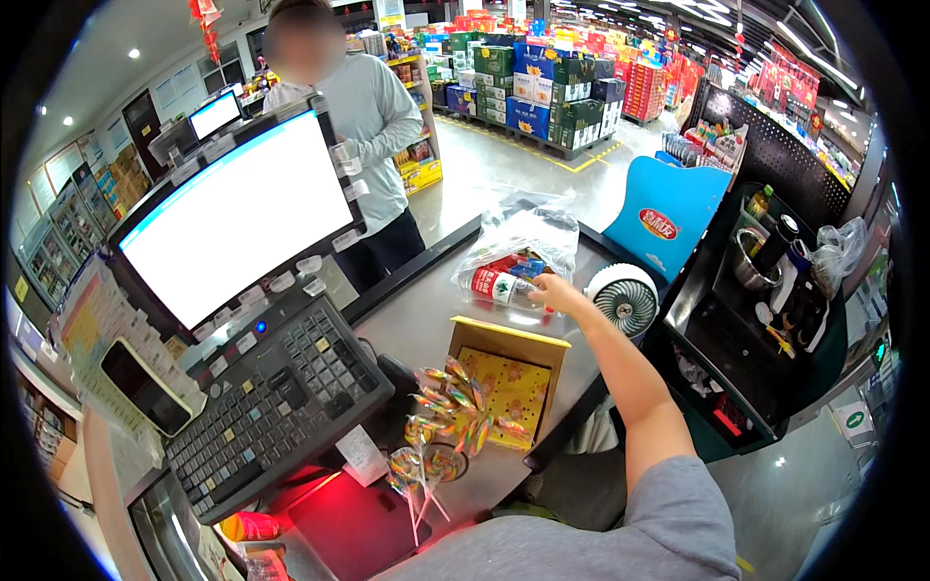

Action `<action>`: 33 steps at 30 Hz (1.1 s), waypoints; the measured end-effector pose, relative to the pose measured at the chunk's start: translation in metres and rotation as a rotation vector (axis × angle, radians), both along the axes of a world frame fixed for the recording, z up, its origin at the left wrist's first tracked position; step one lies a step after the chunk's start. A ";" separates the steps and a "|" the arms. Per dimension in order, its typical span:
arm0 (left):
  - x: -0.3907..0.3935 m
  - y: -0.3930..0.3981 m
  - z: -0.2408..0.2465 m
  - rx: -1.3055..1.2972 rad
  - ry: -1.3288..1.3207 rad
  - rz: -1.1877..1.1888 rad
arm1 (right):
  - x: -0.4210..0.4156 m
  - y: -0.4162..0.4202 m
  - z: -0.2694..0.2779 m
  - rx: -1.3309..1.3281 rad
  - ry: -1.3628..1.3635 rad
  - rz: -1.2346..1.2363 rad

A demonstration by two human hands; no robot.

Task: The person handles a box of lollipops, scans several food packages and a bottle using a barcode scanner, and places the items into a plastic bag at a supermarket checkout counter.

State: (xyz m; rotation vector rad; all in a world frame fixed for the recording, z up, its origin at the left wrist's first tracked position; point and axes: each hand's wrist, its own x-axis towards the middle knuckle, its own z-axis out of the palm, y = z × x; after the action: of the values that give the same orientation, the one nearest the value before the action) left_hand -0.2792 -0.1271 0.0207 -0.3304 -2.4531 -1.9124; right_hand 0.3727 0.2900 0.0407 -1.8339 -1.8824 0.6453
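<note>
Over the metal checkout counter (407, 327), my right hand (561, 295) has its fingers on the shoulder of a clear plastic bottle (494, 285) with a red and white label. That bottle lies on its side at the mouth of a clear plastic bag (534, 221). Red and blue packages (524, 266) show inside the bag. Nearer to me stands an open yellow cardboard box (508, 385), with swirl-coloured candy sticks (454, 396) in front of it. Several round lollipops (421, 465) stand by a flat scanner plate (356, 523) under red light. My left hand is out of view.
A white fan (623, 299) stands right of my hand, beside a blue display panel (665, 210). To the left are a monitor (240, 218), a keyboard (276, 407), a phone (145, 385) and a paper receipt (362, 455). A person (381, 131) stands across the counter.
</note>
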 end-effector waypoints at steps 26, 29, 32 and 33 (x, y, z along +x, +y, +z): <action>0.082 0.020 -0.013 0.004 0.208 -0.560 | 0.020 -0.161 0.120 -0.235 0.945 -0.382; 0.147 0.046 0.021 -0.090 0.398 -0.767 | 0.024 -0.189 0.139 -0.094 1.120 -0.366; 0.186 0.055 0.041 -0.082 0.326 -0.983 | 0.020 -0.219 0.158 -0.019 1.203 -0.202; 0.197 0.056 0.044 -0.039 0.248 -1.048 | 0.015 -0.227 0.160 -0.067 1.289 -0.119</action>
State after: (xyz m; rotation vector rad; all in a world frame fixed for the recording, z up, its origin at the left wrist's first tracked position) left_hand -0.0825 -0.0716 0.0651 -2.0184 -2.2980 -1.8250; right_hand 0.3877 0.0625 0.2009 -1.0131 -0.8621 1.3884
